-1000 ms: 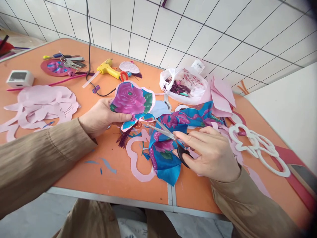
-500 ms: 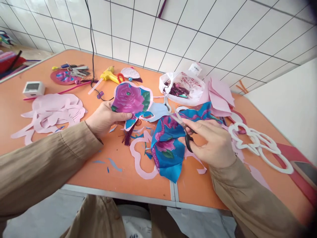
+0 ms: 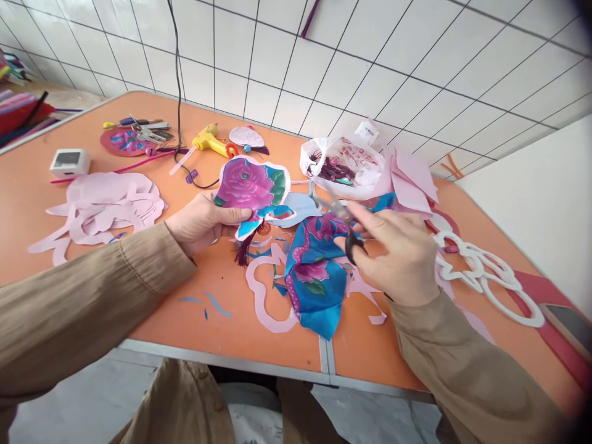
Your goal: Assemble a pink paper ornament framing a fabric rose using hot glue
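My left hand (image 3: 203, 223) pinches the lower left edge of a flower-shaped cloth piece (image 3: 247, 185), purple and blue with a pale pink rim. A dark purple tassel (image 3: 244, 250) hangs beneath it with an orange-brown bead. My right hand (image 3: 398, 253) is closed on scissors (image 3: 354, 245) with black handles; the blades look blurred and point toward the upper left, apart from the flower piece. Under them lies blue floral fabric (image 3: 319, 277). A light blue piece (image 3: 300, 208) rests just behind the flower piece.
Pink cut-offs (image 3: 111, 206) are piled at left, near a white box (image 3: 70, 163). A yellow glue gun (image 3: 210, 140), a plastic bag (image 3: 370, 169) of tassels and folded pink sheets (image 3: 411, 179) stand further back. White looped cut-outs (image 3: 481, 265) and a phone (image 3: 567, 324) lie at right.
My right hand has lifted slightly with the scissors, whose blades now blur. The view has shifted a little, and the flower piece in my left hand appears slightly further right.
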`<action>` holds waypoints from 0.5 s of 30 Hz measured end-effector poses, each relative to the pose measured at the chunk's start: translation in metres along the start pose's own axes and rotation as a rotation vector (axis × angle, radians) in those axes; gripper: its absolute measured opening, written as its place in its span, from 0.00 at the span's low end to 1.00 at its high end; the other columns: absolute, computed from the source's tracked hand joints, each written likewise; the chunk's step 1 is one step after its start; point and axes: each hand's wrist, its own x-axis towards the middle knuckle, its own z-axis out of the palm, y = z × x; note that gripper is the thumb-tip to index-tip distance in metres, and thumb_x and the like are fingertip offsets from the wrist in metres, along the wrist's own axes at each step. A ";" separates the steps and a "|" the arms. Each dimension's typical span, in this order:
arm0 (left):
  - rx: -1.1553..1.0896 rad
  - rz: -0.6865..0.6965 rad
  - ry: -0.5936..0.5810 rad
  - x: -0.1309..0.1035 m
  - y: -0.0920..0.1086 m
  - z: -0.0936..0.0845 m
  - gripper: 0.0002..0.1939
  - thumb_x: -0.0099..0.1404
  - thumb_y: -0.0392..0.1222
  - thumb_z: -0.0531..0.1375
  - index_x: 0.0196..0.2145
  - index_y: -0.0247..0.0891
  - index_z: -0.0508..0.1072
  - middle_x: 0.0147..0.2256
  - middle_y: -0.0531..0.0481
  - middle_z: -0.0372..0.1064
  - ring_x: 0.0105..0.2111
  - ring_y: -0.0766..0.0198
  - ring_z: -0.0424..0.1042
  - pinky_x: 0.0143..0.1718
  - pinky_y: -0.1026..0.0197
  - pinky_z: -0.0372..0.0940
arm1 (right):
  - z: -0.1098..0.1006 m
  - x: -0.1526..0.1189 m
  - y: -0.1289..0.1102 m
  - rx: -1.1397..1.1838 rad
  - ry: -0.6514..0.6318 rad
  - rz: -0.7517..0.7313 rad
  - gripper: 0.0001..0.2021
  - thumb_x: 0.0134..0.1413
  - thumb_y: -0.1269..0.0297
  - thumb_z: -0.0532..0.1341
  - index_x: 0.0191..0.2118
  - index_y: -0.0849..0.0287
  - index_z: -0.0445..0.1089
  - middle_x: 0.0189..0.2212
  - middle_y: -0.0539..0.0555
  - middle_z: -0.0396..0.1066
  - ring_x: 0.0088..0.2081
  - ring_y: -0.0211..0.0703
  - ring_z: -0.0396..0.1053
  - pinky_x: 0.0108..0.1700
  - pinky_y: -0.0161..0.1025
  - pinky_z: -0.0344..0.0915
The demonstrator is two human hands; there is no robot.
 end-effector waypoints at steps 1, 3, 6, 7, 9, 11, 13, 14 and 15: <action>0.001 0.005 0.001 -0.001 0.000 0.000 0.17 0.42 0.36 0.77 0.30 0.34 0.80 0.29 0.50 0.78 0.26 0.66 0.75 0.25 0.67 0.70 | -0.002 0.001 0.005 0.039 -0.011 0.107 0.18 0.59 0.64 0.64 0.55 0.55 0.68 0.30 0.53 0.75 0.31 0.44 0.74 0.39 0.44 0.65; 0.003 0.009 -0.009 -0.002 0.001 -0.002 0.16 0.46 0.40 0.76 0.33 0.36 0.80 0.30 0.50 0.79 0.25 0.64 0.75 0.24 0.65 0.71 | -0.009 0.001 0.017 0.107 -0.034 0.368 0.20 0.56 0.62 0.66 0.54 0.58 0.68 0.33 0.57 0.77 0.32 0.46 0.75 0.38 0.42 0.68; 0.003 0.011 0.010 -0.004 0.004 -0.003 0.10 0.54 0.44 0.73 0.31 0.37 0.80 0.30 0.52 0.79 0.27 0.64 0.75 0.28 0.64 0.72 | -0.021 -0.005 0.037 0.093 -0.128 0.670 0.20 0.48 0.57 0.71 0.45 0.58 0.70 0.30 0.58 0.78 0.31 0.47 0.75 0.35 0.41 0.68; 0.008 0.016 0.039 -0.005 0.005 -0.003 0.11 0.53 0.44 0.74 0.29 0.37 0.80 0.29 0.52 0.79 0.27 0.64 0.75 0.30 0.63 0.73 | -0.025 -0.009 0.043 0.042 -0.169 0.711 0.18 0.47 0.56 0.71 0.42 0.57 0.70 0.28 0.56 0.77 0.30 0.47 0.75 0.34 0.42 0.67; 0.037 0.022 0.082 -0.005 0.009 -0.004 0.11 0.52 0.44 0.74 0.31 0.39 0.81 0.30 0.53 0.80 0.30 0.62 0.76 0.33 0.61 0.73 | -0.029 -0.022 0.053 -0.088 -0.226 0.718 0.14 0.48 0.54 0.70 0.36 0.56 0.71 0.22 0.54 0.75 0.26 0.47 0.72 0.29 0.41 0.62; 0.062 0.050 0.135 -0.006 0.014 -0.003 0.10 0.52 0.44 0.74 0.31 0.40 0.80 0.30 0.54 0.80 0.31 0.61 0.75 0.34 0.60 0.73 | -0.029 -0.037 0.061 -0.222 -0.229 0.649 0.10 0.48 0.56 0.69 0.31 0.55 0.71 0.18 0.51 0.71 0.21 0.44 0.66 0.25 0.39 0.54; 0.060 0.093 0.173 -0.008 0.021 -0.002 0.09 0.52 0.43 0.74 0.29 0.41 0.80 0.29 0.57 0.79 0.31 0.62 0.75 0.34 0.61 0.71 | -0.025 -0.051 0.066 -0.323 -0.220 0.543 0.10 0.48 0.56 0.68 0.28 0.55 0.69 0.15 0.49 0.66 0.17 0.40 0.59 0.23 0.37 0.47; 0.045 0.121 0.183 -0.009 0.024 -0.001 0.08 0.53 0.42 0.74 0.29 0.42 0.79 0.29 0.59 0.79 0.32 0.64 0.74 0.34 0.62 0.70 | -0.022 -0.057 0.067 -0.346 -0.228 0.505 0.10 0.49 0.57 0.66 0.26 0.55 0.68 0.15 0.49 0.64 0.16 0.38 0.55 0.23 0.37 0.45; 0.026 0.145 0.183 -0.011 0.027 -0.001 0.08 0.53 0.41 0.74 0.28 0.43 0.79 0.30 0.61 0.79 0.33 0.64 0.74 0.34 0.62 0.70 | -0.020 -0.061 0.068 -0.346 -0.244 0.477 0.10 0.51 0.56 0.65 0.27 0.55 0.68 0.15 0.49 0.63 0.16 0.36 0.54 0.22 0.37 0.44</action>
